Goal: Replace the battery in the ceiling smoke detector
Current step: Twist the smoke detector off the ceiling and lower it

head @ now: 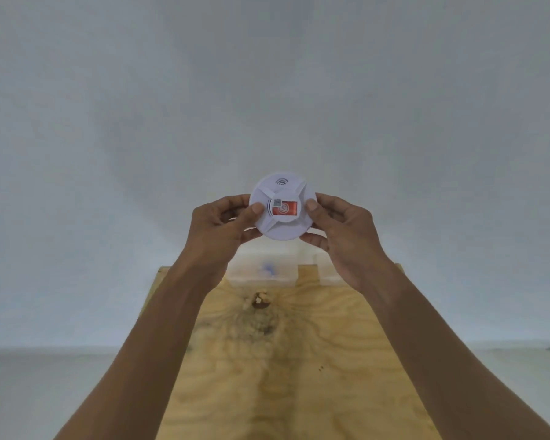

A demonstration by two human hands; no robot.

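Both arms raised, forearms bare, reaching up from the bottom corners toward the middle of the view

Left hand [218, 222] curled round the left edge of the smoke detector [282, 206]: thumb laid flat on its face, tip near the centre, other fingers wrapped behind the rim and mostly hidden

Right hand [340, 231] gripping the right edge the same way: thumb pressed on the face just right of the red label [285, 208], index finger curled over the top of the rim, a lower finger tucked under the bottom edge

Detector held between the two hands, clear of any surface, round and white, face turned toward the camera; raised ribs running out from a central hub, a small arc-shaped sound mark near the top edge, the red label on the hub with a small square sticker at its upper left; print on both too small to read

Pale plain wall [273, 90] behind, filling the upper view

Below the hands, a plywood board [283, 376] with strong grain and a dark knot [261, 301] near its far end

At the board's far edge, a blurred translucent container [267, 269] with a blue smudge showing inside, contents not clear
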